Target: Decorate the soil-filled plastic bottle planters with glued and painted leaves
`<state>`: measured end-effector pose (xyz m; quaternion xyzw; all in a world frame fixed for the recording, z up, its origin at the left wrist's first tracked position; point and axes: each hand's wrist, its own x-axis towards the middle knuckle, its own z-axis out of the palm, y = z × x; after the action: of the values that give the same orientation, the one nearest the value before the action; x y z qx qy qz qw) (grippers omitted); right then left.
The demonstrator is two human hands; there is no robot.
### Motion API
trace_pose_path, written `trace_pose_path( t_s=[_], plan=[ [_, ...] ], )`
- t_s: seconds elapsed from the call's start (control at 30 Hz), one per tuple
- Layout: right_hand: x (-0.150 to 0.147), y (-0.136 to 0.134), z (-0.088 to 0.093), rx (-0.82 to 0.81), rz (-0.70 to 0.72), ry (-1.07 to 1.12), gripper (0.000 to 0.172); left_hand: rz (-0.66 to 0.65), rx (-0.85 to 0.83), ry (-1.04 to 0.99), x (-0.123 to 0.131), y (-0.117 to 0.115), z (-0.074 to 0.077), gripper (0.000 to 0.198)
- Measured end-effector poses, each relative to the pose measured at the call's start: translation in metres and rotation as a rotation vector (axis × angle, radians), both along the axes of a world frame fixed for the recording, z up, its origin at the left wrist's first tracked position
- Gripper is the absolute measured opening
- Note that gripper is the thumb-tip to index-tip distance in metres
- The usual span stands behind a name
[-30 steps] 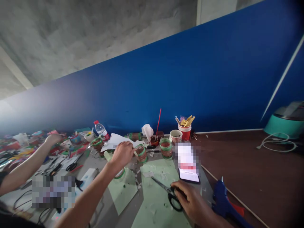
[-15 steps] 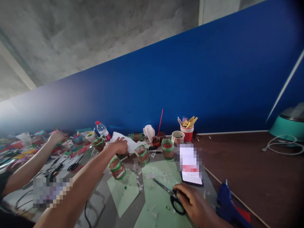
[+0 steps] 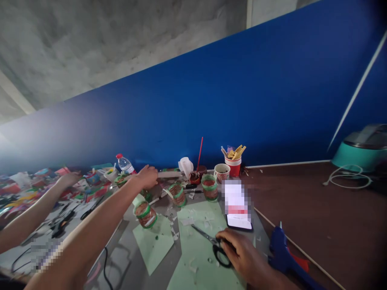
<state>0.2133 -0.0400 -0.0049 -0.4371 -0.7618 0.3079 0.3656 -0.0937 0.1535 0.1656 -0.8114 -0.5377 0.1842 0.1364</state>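
My right hand (image 3: pixel 240 251) is closed around one handle of a pair of black-handled scissors (image 3: pixel 205 235). The blades point away to the left over a pale green sheet (image 3: pixel 193 217) strewn with scraps. My left arm stretches in from the lower left, and my left hand (image 3: pixel 147 177) hovers by the back of the table; its fingers are too blurred to read. Near it stands a brown jar with green bands (image 3: pixel 145 213). Two similar jars, one tilted jar (image 3: pixel 177 194) and one upright jar (image 3: pixel 209 188), sit to the right.
A phone (image 3: pixel 240 222) lies right of the green sheet, and a blue glue gun (image 3: pixel 279 249) beside my right wrist. Behind stand a paper cup (image 3: pixel 222 172), a red cup of yellow tools (image 3: pixel 233 166) and a water bottle (image 3: pixel 124 164). Another person's arm (image 3: pixel 39 205) reaches over clutter.
My left hand has shifted slightly up and left. The white paper beside it no longer stands out; a flat pale strip shows there. My right hand stays on the scissors. The view has turned slightly.
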Motion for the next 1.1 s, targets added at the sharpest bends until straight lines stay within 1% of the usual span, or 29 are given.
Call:
trace_pose_path(
  t_s=[0.13, 0.23, 0.33, 0.37, 0.4, 0.43, 0.47, 0.5, 0.53, 0.6, 0.63, 0.7, 0.73, 0.77, 0.8, 0.83, 0.87, 0.9, 0.93, 0.97, 1.0, 1.03, 1.1],
  plan=[
    [0.000, 0.001, -0.001, -0.002, -0.006, -0.005, 0.022, -0.083, 0.203, -0.092, -0.003, 0.002, 0.047, 0.028],
    [0.000, 0.001, -0.006, 0.005, -0.010, 0.036, 0.023, -0.115, 0.365, -0.202, 0.002, -0.008, 0.083, 0.030],
    [-0.001, 0.001, -0.009, -0.042, -0.047, 0.145, 0.022, -0.124, 0.512, -0.341, 0.018, -0.037, 0.111, 0.039],
    [0.000, 0.002, -0.009, -0.087, -0.067, 0.202, 0.022, -0.136, 0.536, -0.475, 0.026, -0.050, 0.118, 0.039],
    [0.000, 0.003, -0.008, -0.151, -0.086, 0.272, 0.024, -0.147, 0.515, -0.588, 0.036, -0.064, 0.122, 0.038],
    [0.001, 0.005, -0.006, -0.228, -0.102, 0.359, 0.027, -0.160, 0.462, -0.660, 0.047, -0.078, 0.124, 0.038],
    [0.003, 0.006, -0.004, -0.313, -0.110, 0.463, 0.032, -0.175, 0.407, -0.708, 0.059, -0.092, 0.123, 0.037],
    [0.004, 0.008, 0.000, -0.398, -0.107, 0.582, 0.038, -0.197, 0.304, -0.712, 0.071, -0.104, 0.119, 0.037],
    [0.006, 0.009, 0.004, -0.479, -0.090, 0.710, 0.042, -0.218, 0.139, -0.668, 0.082, -0.114, 0.111, 0.038],
    [0.010, 0.010, 0.012, -0.628, 0.006, 0.941, 0.049, -0.295, -0.192, -0.513, 0.101, -0.129, 0.086, 0.035],
    [0.012, 0.010, 0.015, -0.693, 0.084, 1.018, 0.052, -0.352, -0.304, -0.435, 0.109, -0.134, 0.070, 0.033],
    [0.012, 0.008, 0.018, -0.787, 0.244, 1.068, 0.055, -0.427, -0.412, -0.332, 0.118, -0.138, 0.034, 0.029],
    [0.011, 0.006, 0.018, -0.800, 0.285, 1.052, 0.054, -0.437, -0.422, -0.299, 0.120, -0.138, 0.017, 0.028],
    [0.009, 0.005, 0.017, -0.807, 0.303, 1.012, 0.053, -0.447, -0.424, -0.277, 0.122, -0.137, 0.002, 0.027],
    [0.006, 0.004, 0.016, -0.813, 0.282, 0.960, 0.050, -0.466, -0.438, -0.279, 0.123, -0.136, -0.011, 0.027],
    [0.004, 0.003, 0.014, -0.821, 0.228, 0.922, 0.046, -0.491, -0.447, -0.279, 0.123, -0.135, -0.022, 0.026],
    [0.002, 0.003, 0.014, -0.830, 0.174, 0.897, 0.041, -0.526, -0.419, -0.293, 0.123, -0.134, -0.029, 0.025],
    [0.002, 0.004, 0.014, -0.836, 0.135, 0.878, 0.037, -0.575, -0.355, -0.317, 0.121, -0.135, -0.034, 0.023],
    [0.001, 0.005, 0.014, -0.839, 0.101, 0.874, 0.035, -0.627, -0.256, -0.353, 0.119, -0.136, -0.037, 0.019],
    [0.002, 0.007, 0.016, -0.840, 0.072, 0.887, 0.034, -0.682, -0.136, -0.405, 0.115, -0.139, -0.039, 0.015],
    [0.003, 0.008, 0.017, -0.835, 0.044, 0.916, 0.033, -0.711, -0.006, -0.487, 0.110, -0.144, -0.039, 0.012],
    [0.005, 0.010, 0.019, -0.824, 0.016, 0.958, 0.033, -0.715, 0.090, -0.571, 0.103, -0.149, -0.040, 0.012],
    [0.008, 0.012, 0.022, -0.791, -0.040, 1.050, 0.034, -0.708, 0.235, -0.802, 0.089, -0.162, -0.045, 0.015]
  ],
)
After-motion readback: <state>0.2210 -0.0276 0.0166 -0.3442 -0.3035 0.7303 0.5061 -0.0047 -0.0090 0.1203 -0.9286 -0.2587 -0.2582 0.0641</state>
